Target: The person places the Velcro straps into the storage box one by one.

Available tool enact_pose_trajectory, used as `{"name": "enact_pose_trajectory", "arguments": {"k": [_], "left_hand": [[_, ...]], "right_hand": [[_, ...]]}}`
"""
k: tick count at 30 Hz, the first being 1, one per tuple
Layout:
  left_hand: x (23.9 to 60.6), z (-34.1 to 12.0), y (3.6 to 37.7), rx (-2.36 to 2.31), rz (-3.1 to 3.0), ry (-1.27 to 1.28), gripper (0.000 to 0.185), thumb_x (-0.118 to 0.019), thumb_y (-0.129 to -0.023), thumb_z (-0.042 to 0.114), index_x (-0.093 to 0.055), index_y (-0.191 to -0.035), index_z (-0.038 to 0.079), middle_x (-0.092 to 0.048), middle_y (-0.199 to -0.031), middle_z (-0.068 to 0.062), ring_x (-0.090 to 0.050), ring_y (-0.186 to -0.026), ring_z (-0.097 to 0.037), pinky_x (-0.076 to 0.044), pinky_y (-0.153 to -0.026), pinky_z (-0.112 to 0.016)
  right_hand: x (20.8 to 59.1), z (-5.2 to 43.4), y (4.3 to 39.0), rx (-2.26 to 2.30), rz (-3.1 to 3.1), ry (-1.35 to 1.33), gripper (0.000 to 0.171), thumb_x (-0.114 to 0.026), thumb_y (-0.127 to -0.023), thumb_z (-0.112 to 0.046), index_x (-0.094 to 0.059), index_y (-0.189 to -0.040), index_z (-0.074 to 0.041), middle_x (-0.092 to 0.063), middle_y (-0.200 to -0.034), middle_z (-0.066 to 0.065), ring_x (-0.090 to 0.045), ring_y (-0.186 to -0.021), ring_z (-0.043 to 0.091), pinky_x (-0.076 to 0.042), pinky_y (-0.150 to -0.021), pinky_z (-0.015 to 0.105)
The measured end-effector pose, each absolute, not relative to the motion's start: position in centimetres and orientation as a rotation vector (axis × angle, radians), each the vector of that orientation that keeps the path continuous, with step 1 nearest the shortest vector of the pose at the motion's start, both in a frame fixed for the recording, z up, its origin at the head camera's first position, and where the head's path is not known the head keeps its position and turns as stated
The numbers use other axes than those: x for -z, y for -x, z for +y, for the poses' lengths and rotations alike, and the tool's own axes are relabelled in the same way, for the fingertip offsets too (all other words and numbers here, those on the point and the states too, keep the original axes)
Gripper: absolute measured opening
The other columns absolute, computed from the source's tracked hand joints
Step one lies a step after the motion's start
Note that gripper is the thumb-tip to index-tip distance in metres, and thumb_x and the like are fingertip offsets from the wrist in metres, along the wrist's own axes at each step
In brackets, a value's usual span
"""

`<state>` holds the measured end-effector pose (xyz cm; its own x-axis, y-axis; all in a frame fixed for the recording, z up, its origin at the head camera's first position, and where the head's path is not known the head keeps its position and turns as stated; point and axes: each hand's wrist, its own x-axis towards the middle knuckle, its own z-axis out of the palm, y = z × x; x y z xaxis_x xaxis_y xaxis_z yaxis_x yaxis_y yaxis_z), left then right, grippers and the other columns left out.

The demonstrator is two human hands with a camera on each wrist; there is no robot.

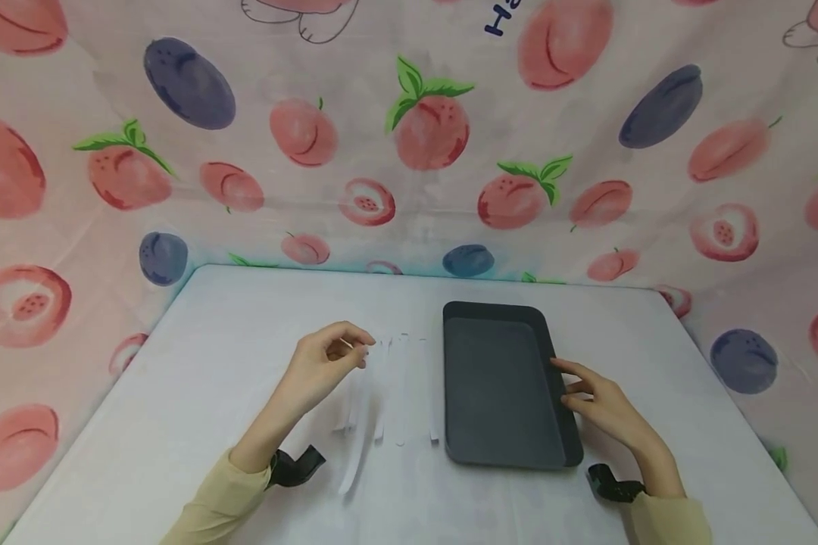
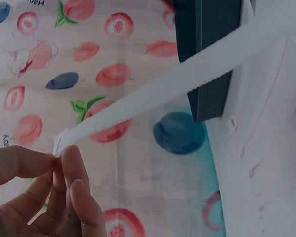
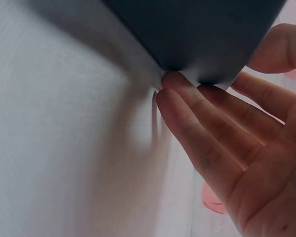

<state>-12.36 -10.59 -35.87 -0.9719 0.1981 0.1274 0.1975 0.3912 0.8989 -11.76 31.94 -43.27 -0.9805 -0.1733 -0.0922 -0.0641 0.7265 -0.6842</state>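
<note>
My left hand (image 1: 332,354) pinches the upper end of a thin white strip (image 1: 360,431) between thumb and fingertips. Its long, flat shape slants across the left wrist view from the pinching fingers (image 2: 71,158); its material cannot be told. Right of it, a dark grey rectangular baking tray (image 1: 497,386) lies on the white table, long side away from me. My right hand (image 1: 603,405) is at the tray's right side, its fairly straight fingers touching the rim and outer wall. From the right wrist, several fingertips (image 3: 175,106) show against the dark wall.
Several more pale strips (image 1: 400,393) lie lengthwise on the white table (image 1: 211,393), between my left hand and the tray, hard to make out. A fruit-printed cloth (image 1: 368,151) hangs behind and at both sides of the table.
</note>
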Motion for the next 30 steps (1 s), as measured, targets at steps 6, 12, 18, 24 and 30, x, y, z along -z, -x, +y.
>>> {"name": "enact_pose_trajectory", "arguments": {"k": [6, 12, 18, 24, 30], "left_hand": [[35.5, -9.0, 13.4, -1.671, 2.585, -0.445, 0.014, -0.06, -0.092, 0.011, -0.07, -0.098, 0.019, -0.066, -0.084, -0.006, -0.064, -0.069, -0.013, -0.047, -0.075, -0.03], [35.0, -7.4, 14.4, -1.621, 2.562, -0.51, 0.013, -0.06, -0.092, 0.014, -0.069, -0.1, 0.02, -0.067, -0.081, -0.002, -0.064, -0.07, -0.013, -0.047, -0.075, -0.032], [34.8, -5.7, 15.8, -1.608, 2.537, -0.58, 0.013, -0.058, -0.093, 0.013, -0.07, -0.098, 0.018, -0.068, -0.077, -0.003, -0.063, -0.067, -0.014, -0.044, -0.066, -0.03], [34.6, -4.2, 16.8, -1.584, 2.489, -0.632, 0.014, -0.057, -0.094, 0.016, -0.07, -0.099, 0.017, -0.067, -0.075, -0.002, -0.063, -0.066, -0.015, -0.042, -0.063, -0.029], [34.3, -2.6, 17.5, -1.599, 2.435, -0.648, 0.013, -0.058, -0.093, 0.017, -0.07, -0.099, 0.016, -0.069, -0.08, -0.003, -0.065, -0.069, -0.014, -0.046, -0.067, -0.029]], "right_hand": [[43.3, 32.0, 12.0, 1.086, 2.779, 0.183, 0.057, -0.057, -0.091, -0.011, -0.04, -0.146, -0.013, -0.046, -0.144, 0.022, -0.06, -0.11, 0.035, -0.052, -0.079, 0.047], [43.4, 32.0, 11.9, 1.119, 2.774, 0.219, 0.057, -0.059, -0.091, -0.011, -0.041, -0.145, -0.013, -0.046, -0.144, 0.022, -0.062, -0.108, 0.033, -0.052, -0.078, 0.044], [43.6, 32.1, 11.7, 1.129, 2.77, 0.218, 0.057, -0.059, -0.091, -0.011, -0.041, -0.145, -0.013, -0.045, -0.145, 0.022, -0.061, -0.108, 0.034, -0.052, -0.079, 0.045], [43.8, 32.1, 11.8, 1.123, 2.769, 0.188, 0.057, -0.058, -0.091, -0.01, -0.041, -0.145, -0.013, -0.045, -0.144, 0.023, -0.061, -0.109, 0.035, -0.052, -0.079, 0.046], [43.6, 32.0, 11.8, 1.121, 2.771, 0.187, 0.057, -0.059, -0.091, -0.011, -0.042, -0.145, -0.014, -0.046, -0.143, 0.023, -0.061, -0.109, 0.034, -0.052, -0.078, 0.045]]}}
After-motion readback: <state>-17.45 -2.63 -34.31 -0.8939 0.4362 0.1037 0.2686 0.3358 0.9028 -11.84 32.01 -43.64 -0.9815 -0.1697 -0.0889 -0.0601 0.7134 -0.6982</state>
